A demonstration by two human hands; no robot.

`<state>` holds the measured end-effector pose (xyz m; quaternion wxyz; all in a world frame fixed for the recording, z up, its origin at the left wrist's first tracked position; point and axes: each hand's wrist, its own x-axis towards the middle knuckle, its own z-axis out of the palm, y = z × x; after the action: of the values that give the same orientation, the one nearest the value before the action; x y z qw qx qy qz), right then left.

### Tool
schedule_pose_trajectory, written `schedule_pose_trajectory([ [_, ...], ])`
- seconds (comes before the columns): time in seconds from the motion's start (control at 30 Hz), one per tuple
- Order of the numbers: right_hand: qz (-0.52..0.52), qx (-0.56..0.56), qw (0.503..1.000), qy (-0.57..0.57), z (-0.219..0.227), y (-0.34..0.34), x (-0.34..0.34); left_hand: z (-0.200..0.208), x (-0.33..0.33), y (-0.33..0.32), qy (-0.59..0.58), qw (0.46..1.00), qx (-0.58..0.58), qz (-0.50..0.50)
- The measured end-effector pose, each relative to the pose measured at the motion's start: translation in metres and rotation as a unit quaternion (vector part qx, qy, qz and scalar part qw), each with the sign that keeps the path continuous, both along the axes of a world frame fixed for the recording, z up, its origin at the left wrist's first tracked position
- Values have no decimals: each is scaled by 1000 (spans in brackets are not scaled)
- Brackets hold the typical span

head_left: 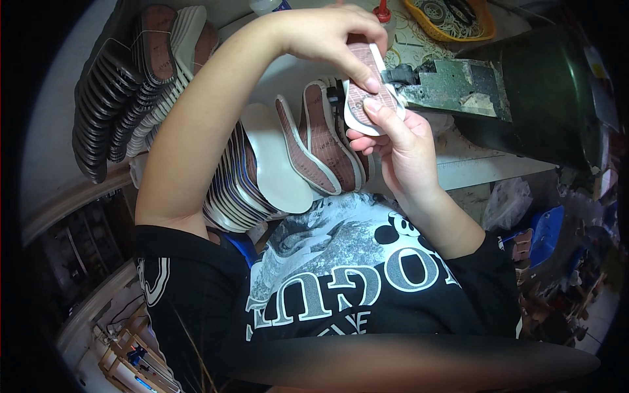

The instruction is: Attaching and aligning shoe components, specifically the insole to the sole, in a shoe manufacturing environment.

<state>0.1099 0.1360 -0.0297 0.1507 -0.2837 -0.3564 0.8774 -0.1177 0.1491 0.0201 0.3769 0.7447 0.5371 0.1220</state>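
A small shoe sole (356, 93), brown with a white rim, is held between both my hands beside a green machine arm (452, 88). My left hand (334, 38) bends over its far end, with the thumb pressing on the brown face. Near the sole's close end, my right hand (407, 141) pinches it, thumb on top and fingers curled beneath. The sole's right edge is by the black fitting (401, 74) at the arm's tip; whether they touch is hard to tell. Just left of my right hand stand more brown, white-rimmed soles (316, 141).
White soles (283, 167) stand in a row below my left forearm. Rows of black-edged soles (108, 108) fill the far left. A yellow basket (452, 33) of rubber bands and a red-tipped bottle (384, 16) are at the back. A blue plastic piece (547, 234) lies at right.
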Motion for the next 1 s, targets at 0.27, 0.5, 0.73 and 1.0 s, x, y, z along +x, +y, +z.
schedule_pose_trajectory([
  [0.27, -4, -11, 1000, -16, 10, -5, 11, -6, 7, -7, -31, 989, -128, 62],
  [0.5, 18, -46, 999, -15, 11, 7, 15, 12, 27, -36, 71, 989, -51, 118],
  [0.73, 48, -51, 998, -5, 11, 23, 15, 8, 45, -58, 77, 969, -61, 228],
  [1.0, 111, -37, 993, -32, 16, 37, 12, -6, 44, -65, -63, 913, -232, 329],
])
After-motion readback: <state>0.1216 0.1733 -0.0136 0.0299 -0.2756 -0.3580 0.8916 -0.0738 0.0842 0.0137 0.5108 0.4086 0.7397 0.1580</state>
